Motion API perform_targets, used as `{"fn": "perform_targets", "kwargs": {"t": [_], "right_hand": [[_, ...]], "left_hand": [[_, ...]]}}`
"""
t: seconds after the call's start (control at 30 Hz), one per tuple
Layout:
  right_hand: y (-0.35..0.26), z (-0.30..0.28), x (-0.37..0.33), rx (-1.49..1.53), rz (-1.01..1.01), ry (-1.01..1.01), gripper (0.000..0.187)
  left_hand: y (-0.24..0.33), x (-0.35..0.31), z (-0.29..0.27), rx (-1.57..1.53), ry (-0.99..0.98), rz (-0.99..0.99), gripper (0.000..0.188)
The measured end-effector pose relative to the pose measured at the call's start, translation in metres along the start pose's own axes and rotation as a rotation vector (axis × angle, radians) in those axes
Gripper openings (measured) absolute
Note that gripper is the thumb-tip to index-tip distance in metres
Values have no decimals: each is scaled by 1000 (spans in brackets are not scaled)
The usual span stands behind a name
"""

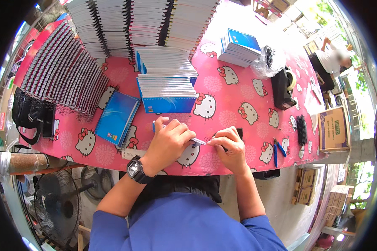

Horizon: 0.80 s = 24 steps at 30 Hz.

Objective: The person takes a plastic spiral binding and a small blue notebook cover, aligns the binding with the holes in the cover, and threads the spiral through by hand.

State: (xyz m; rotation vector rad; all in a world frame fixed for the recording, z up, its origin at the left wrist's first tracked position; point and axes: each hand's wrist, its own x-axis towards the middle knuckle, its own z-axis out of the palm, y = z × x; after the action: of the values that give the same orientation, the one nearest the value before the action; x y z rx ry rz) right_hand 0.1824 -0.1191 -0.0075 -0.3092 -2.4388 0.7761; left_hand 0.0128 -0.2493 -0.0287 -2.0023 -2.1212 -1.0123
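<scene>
My left hand (170, 140), with a watch on its wrist, is closed around a thin notebook (200, 141) seen almost edge-on; a bit of blue cover shows past the fingers. At the notebook's right end my right hand (230, 146) is closed in a pinch. Something small and dark shows by those fingers, too hidden to name. A blue coil-bound notebook (118, 117) lies flat to the left of my hands. Just beyond them stand piles of blue-covered notebooks (167, 93), their white page edges toward me. Blue-handled pliers (276, 151) lie to my right.
Tall stacks of coil-bound books (63, 69) fill the far left, beside a black bag (31, 111). Rightward are more blue notebooks (241, 46), a plastic bag (266, 65), a tape dispenser (283, 90), black coils (301, 130) and a carton (334, 129). Another person (329, 62) is farther off.
</scene>
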Motion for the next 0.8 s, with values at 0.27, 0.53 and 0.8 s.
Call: {"fn": "perform_targets", "kwargs": {"t": [0.27, 0.53, 0.8], "right_hand": [[0, 2, -2, 37, 15, -20, 24], [-10, -9, -7, 220, 189, -177, 33], [-8, -5, -17, 213, 330, -187, 40]], "left_hand": [[0, -2, -2, -28, 3, -3, 18], [4, 0, -4, 4, -41, -18, 22], [21, -6, 9, -66, -67, 8, 32]]}}
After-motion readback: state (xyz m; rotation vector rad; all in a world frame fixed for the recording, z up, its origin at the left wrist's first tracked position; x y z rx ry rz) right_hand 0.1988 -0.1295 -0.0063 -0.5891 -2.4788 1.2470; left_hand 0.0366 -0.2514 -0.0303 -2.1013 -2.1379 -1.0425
